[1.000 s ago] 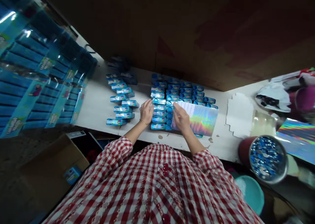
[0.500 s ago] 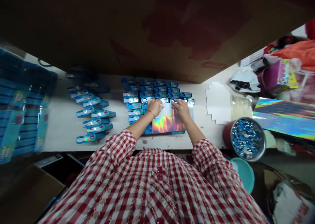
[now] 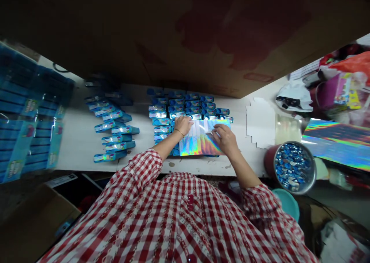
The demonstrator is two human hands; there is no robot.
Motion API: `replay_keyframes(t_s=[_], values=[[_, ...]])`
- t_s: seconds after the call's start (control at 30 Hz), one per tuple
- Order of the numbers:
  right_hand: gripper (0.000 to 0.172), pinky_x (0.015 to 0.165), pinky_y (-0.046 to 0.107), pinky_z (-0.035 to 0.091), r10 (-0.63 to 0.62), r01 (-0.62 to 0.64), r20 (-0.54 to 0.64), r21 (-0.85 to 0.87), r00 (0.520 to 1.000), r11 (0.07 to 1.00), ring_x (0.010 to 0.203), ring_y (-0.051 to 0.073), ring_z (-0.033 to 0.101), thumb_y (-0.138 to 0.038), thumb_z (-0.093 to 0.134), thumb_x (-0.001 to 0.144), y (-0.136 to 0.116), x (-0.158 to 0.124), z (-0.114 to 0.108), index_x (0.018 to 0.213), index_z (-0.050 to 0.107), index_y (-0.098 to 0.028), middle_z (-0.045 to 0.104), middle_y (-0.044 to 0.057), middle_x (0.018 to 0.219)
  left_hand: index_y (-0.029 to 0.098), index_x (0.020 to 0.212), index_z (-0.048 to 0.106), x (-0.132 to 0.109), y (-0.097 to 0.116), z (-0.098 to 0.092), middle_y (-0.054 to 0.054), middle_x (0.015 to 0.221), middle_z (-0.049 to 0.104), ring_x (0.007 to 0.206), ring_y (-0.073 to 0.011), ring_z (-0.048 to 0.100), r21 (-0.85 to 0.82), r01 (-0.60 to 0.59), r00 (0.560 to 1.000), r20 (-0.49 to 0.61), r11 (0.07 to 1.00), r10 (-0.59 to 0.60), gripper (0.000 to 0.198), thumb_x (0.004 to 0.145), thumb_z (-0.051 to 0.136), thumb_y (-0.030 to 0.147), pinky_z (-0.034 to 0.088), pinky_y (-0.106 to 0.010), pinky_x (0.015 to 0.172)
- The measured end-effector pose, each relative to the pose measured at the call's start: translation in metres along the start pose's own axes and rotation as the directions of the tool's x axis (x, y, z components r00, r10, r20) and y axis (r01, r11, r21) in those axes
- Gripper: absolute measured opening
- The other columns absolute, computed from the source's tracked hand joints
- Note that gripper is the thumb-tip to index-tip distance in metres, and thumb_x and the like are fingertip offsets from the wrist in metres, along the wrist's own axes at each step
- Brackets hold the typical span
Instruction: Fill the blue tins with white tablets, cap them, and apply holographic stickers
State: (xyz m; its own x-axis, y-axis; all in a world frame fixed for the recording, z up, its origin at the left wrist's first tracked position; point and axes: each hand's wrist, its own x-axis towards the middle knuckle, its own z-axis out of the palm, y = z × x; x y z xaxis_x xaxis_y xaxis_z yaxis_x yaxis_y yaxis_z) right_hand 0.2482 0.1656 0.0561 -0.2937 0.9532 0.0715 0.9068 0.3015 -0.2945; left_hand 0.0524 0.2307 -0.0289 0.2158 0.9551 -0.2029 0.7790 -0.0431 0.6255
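A shiny rainbow sheet point(image 3: 193, 144) lies on rows of small blue cases point(image 3: 176, 102) at the middle of the table. My left hand point(image 3: 182, 126) rests on the sheet's upper left corner with its fingers bent down; whether it grips anything is hidden. Over the right part of the sheet, my right hand point(image 3: 225, 138) pinches a small pale strip point(image 3: 210, 133) between thumb and fingers. Paler strips run across the sheet's upper part between the two hands.
More blue cases point(image 3: 111, 130) stand in a loose group to the left, beside clear-wrapped blue packs point(image 3: 17, 139). A large cardboard box point(image 3: 162, 39) overhangs the back. At right are a white card point(image 3: 260, 122), a metal bowl point(image 3: 310, 170) of blue-silver pieces and another rainbow sheet point(image 3: 338, 139).
My right hand has lifted and moved right with a small strip between its fingers. My left hand stays on the sheet. The whole view has shifted slightly.
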Motion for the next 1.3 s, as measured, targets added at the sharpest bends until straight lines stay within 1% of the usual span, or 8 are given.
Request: replay_keyframes(t_s=[0.23,0.37,0.43,0.53,0.67,0.83,1.0,1.3], values=[[0.016,0.062,0.026,0.043,0.172,-0.185,0.070,0.335,0.983,0.924,0.066,0.015,0.057,-0.027,0.050,0.082,-0.043,0.036,-0.043,0.073,0.062,-0.020,0.064,0.002,0.074,0.020,0.105,0.066,-0.016,-0.008,-0.015,-0.010,0.117,0.061,0.115,-0.0272,0.049,-0.305,-0.083,0.974,-0.225,0.949,0.013,0.029,0.082,0.053,0.033,0.032,-0.043,0.099],[0.019,0.057,0.024,0.041,0.247,-0.304,0.179,0.462,0.952,0.833,0.059,0.013,0.056,-0.030,0.052,0.078,-0.055,0.069,-0.014,0.070,0.063,-0.017,0.062,0.000,0.062,0.016,0.114,0.061,-0.045,-0.021,-0.040,-0.011,0.112,0.064,0.104,-0.0199,0.058,-0.774,-0.092,0.988,-0.150,0.626,-0.041,0.049,0.091,0.033,0.048,0.043,-0.035,0.092],[0.018,0.056,0.024,0.041,0.251,-0.327,0.213,0.530,0.944,0.782,0.057,0.012,0.056,-0.031,0.055,0.075,-0.059,0.081,0.003,0.069,0.063,-0.016,0.061,-0.001,0.061,0.016,0.116,0.060,-0.058,-0.028,-0.050,-0.011,0.110,0.065,0.098,-0.0187,0.061,-0.864,-0.034,0.996,-0.072,0.503,-0.055,0.051,0.084,0.046,0.053,0.046,-0.032,0.087],[0.017,0.055,0.024,0.042,0.230,-0.335,0.247,0.623,0.942,0.706,0.055,0.012,0.054,-0.033,0.061,0.067,-0.067,0.098,0.028,0.068,0.064,-0.016,0.061,-0.001,0.060,0.015,0.108,0.064,-0.067,-0.041,-0.060,-0.008,0.098,0.068,0.087,-0.0169,0.062,-0.879,0.010,0.977,-0.093,0.476,-0.192,0.049,0.068,0.070,0.043,0.049,-0.031,0.082],[0.020,0.052,0.023,0.039,0.215,-0.351,0.278,0.740,0.936,0.573,0.051,0.010,0.050,-0.036,0.065,0.060,-0.087,0.125,0.058,0.064,0.062,-0.016,0.057,-0.003,0.055,0.014,0.092,0.068,-0.057,-0.065,-0.073,-0.003,0.077,0.068,0.069,-0.0127,0.060,-0.897,0.036,0.894,-0.167,0.440,-0.415,0.031,0.070,0.066,0.035,0.050,-0.029,0.073],[0.019,0.057,0.024,0.042,0.282,-0.339,0.216,0.781,0.935,0.525,0.057,0.013,0.056,-0.034,0.065,0.061,-0.118,0.170,0.101,0.065,0.063,-0.015,0.062,0.000,0.060,0.012,0.091,0.067,-0.022,-0.108,-0.102,-0.002,0.068,0.066,0.062,-0.0119,0.060,-0.858,0.018,0.822,-0.279,0.513,-0.496,0.026,0.069,0.064,0.024,0.050,-0.027,0.067],[0.017,0.071,0.027,0.046,0.338,-0.334,0.130,0.669,0.932,0.664,0.078,0.019,0.064,-0.021,0.061,0.068,-0.136,0.210,0.131,0.081,0.068,-0.014,0.070,0.006,0.080,0.011,0.090,0.066,0.023,-0.146,-0.121,-0.005,0.069,0.067,0.071,-0.0185,0.065,-0.702,0.118,0.763,-0.389,0.703,-0.517,0.023,0.067,0.066,0.015,0.050,-0.029,0.071],[0.024,0.078,0.031,0.048,0.369,-0.397,0.148,0.416,0.917,0.818,0.087,0.022,0.065,-0.021,0.053,0.075,-0.127,0.217,0.145,0.094,0.068,-0.016,0.071,0.006,0.090,0.015,0.093,0.065,0.048,-0.163,-0.102,-0.008,0.082,0.071,0.083,-0.0219,0.067,-0.615,0.206,0.816,-0.322,0.761,-0.480,0.023,0.070,0.064,0.011,0.050,-0.032,0.079]])
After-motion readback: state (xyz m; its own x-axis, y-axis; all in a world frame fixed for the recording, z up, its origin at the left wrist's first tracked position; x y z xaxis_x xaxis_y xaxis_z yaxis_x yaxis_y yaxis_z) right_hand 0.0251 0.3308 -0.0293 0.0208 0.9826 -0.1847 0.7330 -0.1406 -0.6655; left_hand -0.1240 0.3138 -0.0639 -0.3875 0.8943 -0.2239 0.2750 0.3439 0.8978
